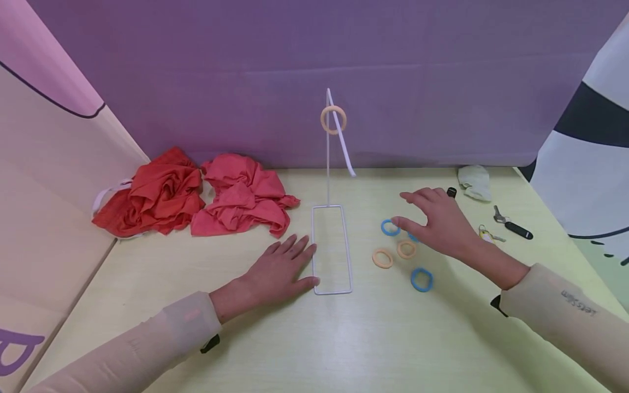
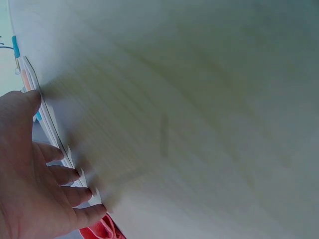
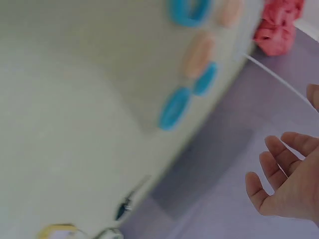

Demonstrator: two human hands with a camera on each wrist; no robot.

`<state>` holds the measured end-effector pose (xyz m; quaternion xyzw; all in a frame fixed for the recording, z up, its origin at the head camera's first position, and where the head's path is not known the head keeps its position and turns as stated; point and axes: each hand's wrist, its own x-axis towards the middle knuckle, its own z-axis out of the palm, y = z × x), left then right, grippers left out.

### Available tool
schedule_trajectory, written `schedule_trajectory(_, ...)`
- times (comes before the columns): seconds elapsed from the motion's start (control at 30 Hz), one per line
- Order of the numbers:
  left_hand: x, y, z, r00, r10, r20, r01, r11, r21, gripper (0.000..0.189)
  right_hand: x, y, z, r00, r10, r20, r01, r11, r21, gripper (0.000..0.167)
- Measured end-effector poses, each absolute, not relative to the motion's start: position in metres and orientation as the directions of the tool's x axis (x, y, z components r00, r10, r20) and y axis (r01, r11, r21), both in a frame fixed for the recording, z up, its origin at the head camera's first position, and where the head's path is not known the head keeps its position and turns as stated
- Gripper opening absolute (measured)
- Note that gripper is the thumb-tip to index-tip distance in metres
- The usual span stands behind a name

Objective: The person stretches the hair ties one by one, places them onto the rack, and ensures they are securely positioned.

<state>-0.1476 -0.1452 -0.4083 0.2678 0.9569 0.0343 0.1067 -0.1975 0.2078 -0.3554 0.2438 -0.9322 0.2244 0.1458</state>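
Hanging on the white stand: one tan ring. Left hand: fingers parted, at the stand's lower left edge. Right hand: thumb and fingers apart, near loose blue rings.

Long beige sleeves end in plain cuffs, black pieces beneath both, dark lettering on the right.

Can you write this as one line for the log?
left hand: at wire stand's base; right hand: raised, empty; tan ring: on stand's arm; table: three blue rings, two tan rings
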Motion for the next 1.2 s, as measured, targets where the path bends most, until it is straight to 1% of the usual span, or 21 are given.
schedule_trajectory(0.13,-0.147,-0.146,-0.409,-0.835,0.519,-0.185,0.503,0.855,0.126,0.080,-0.202,0.214,-0.379,-0.828,-0.433,0.356,-0.534,0.802,-0.266,0.053)
schedule_trajectory(0.27,-0.147,-0.145,-0.407,-0.836,0.513,-0.192,0.499,0.858,0.122,0.080,-0.205,0.216,-0.392,-0.845,-0.443,0.298,-0.513,0.830,-0.220,0.055)
schedule_trajectory(0.53,-0.148,-0.145,-0.408,-0.837,0.514,-0.189,0.500,0.858,0.116,0.080,-0.212,0.213,-0.402,-0.865,-0.438,0.244,-0.487,0.849,-0.205,0.054)
schedule_trajectory(0.73,-0.148,-0.146,-0.409,-0.835,0.516,-0.190,0.504,0.856,0.113,0.080,-0.217,0.206,-0.405,-0.894,-0.424,0.148,-0.445,0.878,-0.177,0.056)
schedule_trajectory(0.87,-0.147,-0.145,-0.409,-0.833,0.519,-0.193,0.506,0.855,0.115,0.080,-0.218,0.202,-0.406,-0.909,-0.404,0.105,-0.416,0.895,-0.162,0.058)
schedule_trajectory(1.2,-0.146,-0.145,-0.406,-0.836,0.514,-0.194,0.501,0.858,0.115,0.080,-0.220,0.199,-0.403,-0.916,-0.391,0.087,-0.400,0.905,-0.145,0.054)
